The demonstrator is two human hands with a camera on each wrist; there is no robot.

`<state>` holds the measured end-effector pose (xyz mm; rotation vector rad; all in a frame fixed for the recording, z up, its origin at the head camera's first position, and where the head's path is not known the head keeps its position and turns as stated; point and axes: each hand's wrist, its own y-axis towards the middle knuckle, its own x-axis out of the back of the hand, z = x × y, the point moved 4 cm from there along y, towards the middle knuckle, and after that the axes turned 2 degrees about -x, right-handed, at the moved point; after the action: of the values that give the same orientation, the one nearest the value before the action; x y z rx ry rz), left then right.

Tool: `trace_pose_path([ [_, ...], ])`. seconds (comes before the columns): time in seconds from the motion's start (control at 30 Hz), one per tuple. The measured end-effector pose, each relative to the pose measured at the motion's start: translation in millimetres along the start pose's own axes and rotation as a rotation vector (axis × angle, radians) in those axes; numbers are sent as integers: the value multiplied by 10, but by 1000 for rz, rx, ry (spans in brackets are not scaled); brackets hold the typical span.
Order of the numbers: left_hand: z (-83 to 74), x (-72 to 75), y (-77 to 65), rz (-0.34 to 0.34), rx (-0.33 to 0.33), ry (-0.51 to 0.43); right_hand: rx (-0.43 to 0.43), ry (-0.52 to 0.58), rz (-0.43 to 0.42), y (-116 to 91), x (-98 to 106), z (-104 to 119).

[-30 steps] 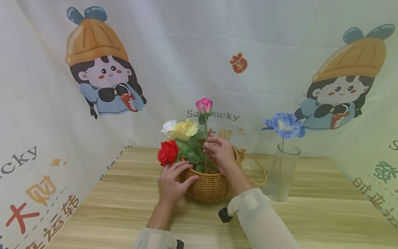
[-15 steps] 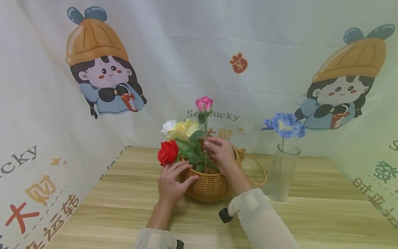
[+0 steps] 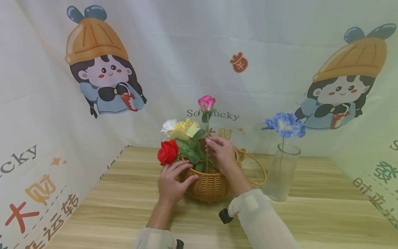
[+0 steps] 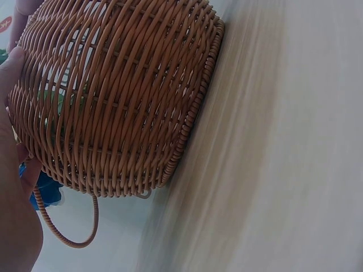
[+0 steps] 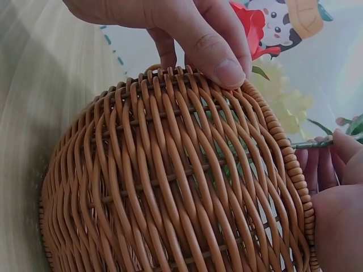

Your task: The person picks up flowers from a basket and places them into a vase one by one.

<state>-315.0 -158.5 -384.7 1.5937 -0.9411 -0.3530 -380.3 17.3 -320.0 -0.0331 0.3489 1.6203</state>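
Note:
A round wicker basket (image 3: 206, 186) stands upright on the table, its woven wall filling much of both wrist views. My left hand (image 3: 174, 183) holds its left side, thumb (image 5: 229, 73) pressed on the outer wall near the rim. My right hand (image 3: 222, 152) is over the basket's right rim, pinching the green stem (image 5: 317, 143) of a pink rose (image 3: 206, 103). That rose stands nearly upright; its lower stem goes down into the basket. A red rose (image 3: 168, 152), a yellow flower (image 3: 183, 129) and a white flower (image 3: 169, 126) lean left among green leaves (image 3: 194, 155).
To the basket's right, a clear glass vase (image 3: 280, 176) holds one blue flower (image 3: 284, 125). The basket's looped handle (image 3: 264, 173) hangs out toward the vase. Printed cloth (image 3: 174, 62) walls in the wooden table (image 3: 118, 204) at the back and sides.
The pink rose has risen slightly and shifted a little right, with my right fingers moving along. My left hand, the basket and the vase look unmoved.

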Motion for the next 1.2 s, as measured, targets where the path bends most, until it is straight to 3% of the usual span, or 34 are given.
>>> trace_pose_path([
  [0.37, 5, -2, -10, 21, 21, -12, 113, -10, -77, -65, 16, 41],
  [0.67, 1, 6, 4, 13, 15, -23, 102, -6, -194, -87, 55, 81],
  [1.2, 11, -5, 16, 10, 15, -21, 138, -59, -203, -142, 254, 340],
])
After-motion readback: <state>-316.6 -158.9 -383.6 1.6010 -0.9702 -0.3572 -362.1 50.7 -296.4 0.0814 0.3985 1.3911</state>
